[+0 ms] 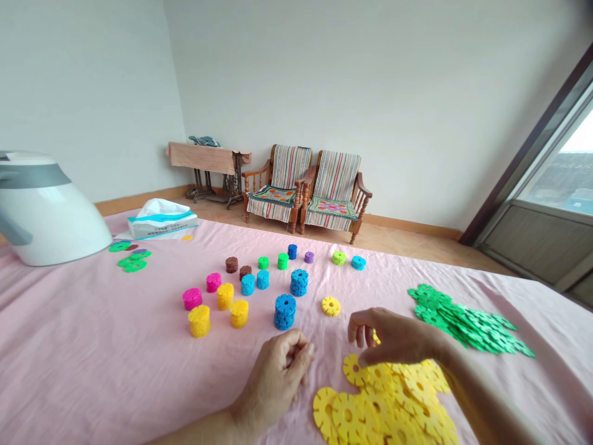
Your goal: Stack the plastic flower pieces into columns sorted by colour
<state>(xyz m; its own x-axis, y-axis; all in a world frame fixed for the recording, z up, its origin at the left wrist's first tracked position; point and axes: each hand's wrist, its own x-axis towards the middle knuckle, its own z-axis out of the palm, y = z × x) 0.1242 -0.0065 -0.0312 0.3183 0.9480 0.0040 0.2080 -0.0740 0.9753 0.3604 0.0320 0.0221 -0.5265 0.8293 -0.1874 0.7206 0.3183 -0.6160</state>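
Note:
My left hand [280,371] rests on the pink cloth with its fingers curled in and the thumb against them; anything inside is hidden. To its right, my right hand [393,337] hovers over the far edge of a pile of yellow notched discs [389,408]. Its fingers are bent, with a gap to the thumb. A bit of yellow shows in that gap, and I cannot tell whether it is held. A lone yellow disc [330,306] lies flat just beyond both hands. The nearest stack to my left hand is made of blue discs [285,312].
Short stacks stand mid-table, including yellow [199,321], pink [192,299] and brown [231,265] ones. Green discs [467,321] are heaped at right. A white jug [50,210] and a tissue pack [162,219] stand at left. Two wooden chairs [333,191] are beyond the table.

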